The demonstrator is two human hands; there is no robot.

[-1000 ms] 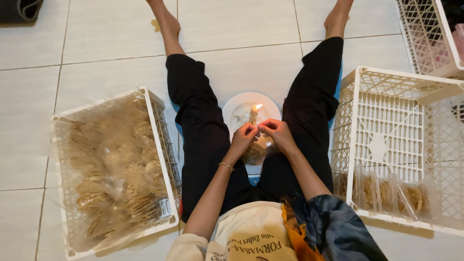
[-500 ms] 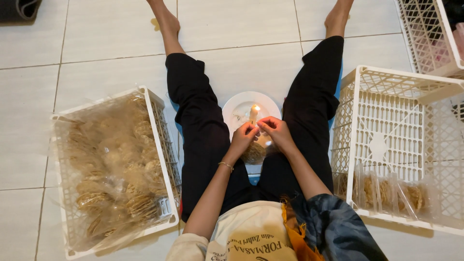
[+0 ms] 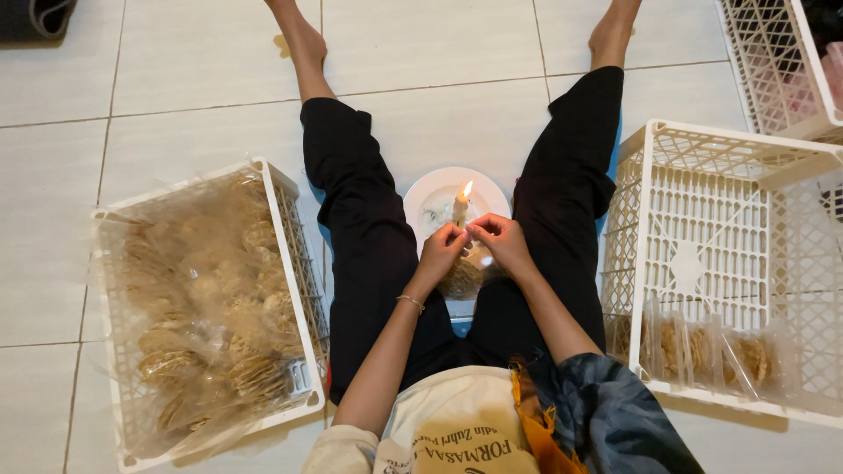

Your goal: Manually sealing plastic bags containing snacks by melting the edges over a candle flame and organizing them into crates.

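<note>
White crates [image 3: 729, 263], three; one lit candle [image 3: 460, 207]; two hands [image 3: 442, 250] pinching one packet [image 3: 463, 276].

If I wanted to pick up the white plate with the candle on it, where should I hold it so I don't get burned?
Probably by the bare far rim of the white plate, coming in low from the side towards the feet. The lit candle stands upright near its middle, so reaching from above would cross the flame. The left hand and right hand crowd the near edge, holding a small bag of crackers.

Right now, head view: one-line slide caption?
Both hands, left hand and right hand, pinch a small cracker bag beside a lit candle on a white plate.
</note>
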